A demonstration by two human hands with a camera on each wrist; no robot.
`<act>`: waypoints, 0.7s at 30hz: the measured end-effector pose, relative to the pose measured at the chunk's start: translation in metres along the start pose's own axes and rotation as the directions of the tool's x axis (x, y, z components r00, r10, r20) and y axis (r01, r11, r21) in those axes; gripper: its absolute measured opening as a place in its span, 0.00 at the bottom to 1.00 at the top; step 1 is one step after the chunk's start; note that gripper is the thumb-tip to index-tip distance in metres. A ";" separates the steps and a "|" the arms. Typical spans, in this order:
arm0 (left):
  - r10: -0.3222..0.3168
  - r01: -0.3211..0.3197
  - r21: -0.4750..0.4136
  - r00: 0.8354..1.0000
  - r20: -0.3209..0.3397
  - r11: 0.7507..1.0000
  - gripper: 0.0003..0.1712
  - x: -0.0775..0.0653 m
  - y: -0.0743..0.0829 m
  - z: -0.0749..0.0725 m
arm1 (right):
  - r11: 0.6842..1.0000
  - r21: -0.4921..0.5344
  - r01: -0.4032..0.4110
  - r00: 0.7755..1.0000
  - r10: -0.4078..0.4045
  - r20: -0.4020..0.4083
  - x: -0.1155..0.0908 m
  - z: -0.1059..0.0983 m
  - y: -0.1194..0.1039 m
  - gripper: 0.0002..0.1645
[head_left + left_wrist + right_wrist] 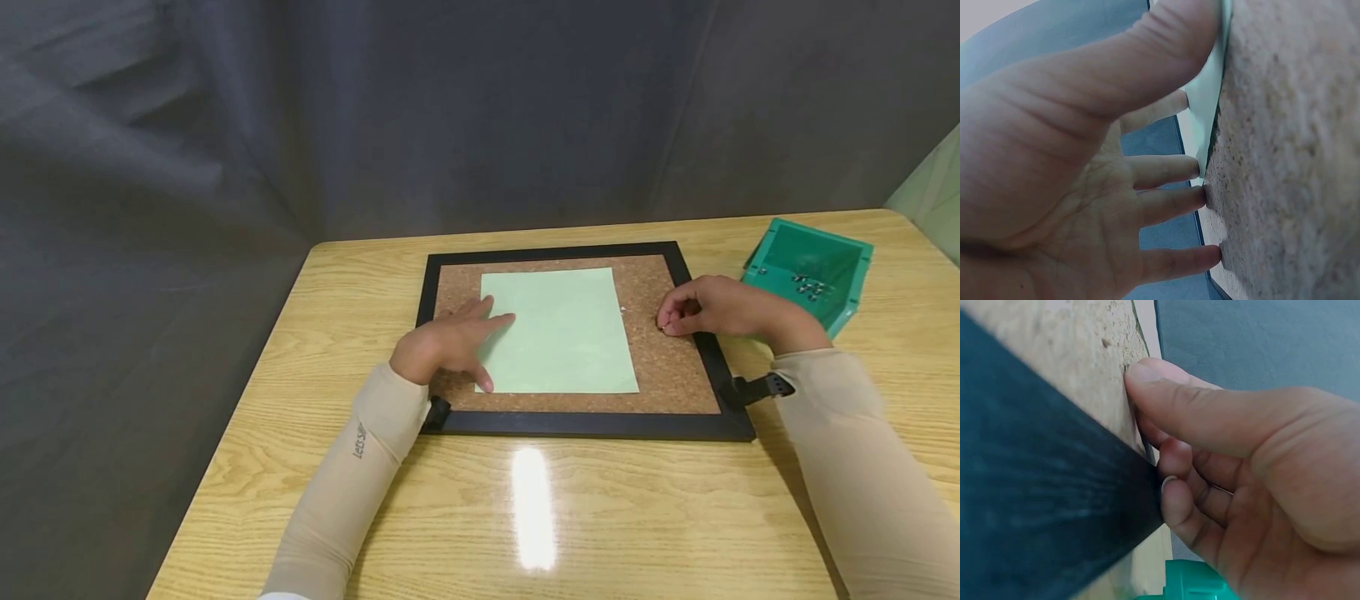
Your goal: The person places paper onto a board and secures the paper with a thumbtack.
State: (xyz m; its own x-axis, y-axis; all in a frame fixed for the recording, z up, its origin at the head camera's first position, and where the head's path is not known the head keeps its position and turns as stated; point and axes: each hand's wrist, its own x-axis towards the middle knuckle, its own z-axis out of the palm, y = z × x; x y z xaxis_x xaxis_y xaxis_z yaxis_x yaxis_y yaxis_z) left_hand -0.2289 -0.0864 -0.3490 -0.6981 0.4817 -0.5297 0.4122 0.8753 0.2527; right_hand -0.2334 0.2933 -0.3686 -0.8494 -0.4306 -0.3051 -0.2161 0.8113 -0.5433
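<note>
Paper (562,333) lies partly beneath the spread left hand (452,340), probably light, easily creased, best pressed along its edges; whether the right hand's (712,307) closed fingertips pinch anything, I cannot tell.

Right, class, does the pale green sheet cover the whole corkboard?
No, bare cork shows on every side of the pale green sheet, inside the black frame.
</note>
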 end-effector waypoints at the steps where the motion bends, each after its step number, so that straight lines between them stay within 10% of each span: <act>1: 0.000 0.000 -0.001 1.000 -0.001 1.000 0.66 0.000 0.000 0.000 | 1.000 -0.001 0.002 1.000 -0.002 0.001 0.000 0.000 -0.001 0.03; 21: 0.007 -0.007 0.002 1.000 -0.003 1.000 0.66 0.002 -0.001 0.001 | 0.999 -0.037 0.024 0.997 -0.027 -0.068 -0.002 -0.001 -0.006 0.02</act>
State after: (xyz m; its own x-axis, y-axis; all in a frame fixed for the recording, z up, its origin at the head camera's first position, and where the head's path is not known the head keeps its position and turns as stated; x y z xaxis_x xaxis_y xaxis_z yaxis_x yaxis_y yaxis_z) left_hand -0.2303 -0.0868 -0.3513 -0.6969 0.4875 -0.5259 0.4177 0.8721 0.2549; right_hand -0.2310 0.2894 -0.3635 -0.8741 -0.4243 -0.2364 -0.2544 0.8146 -0.5212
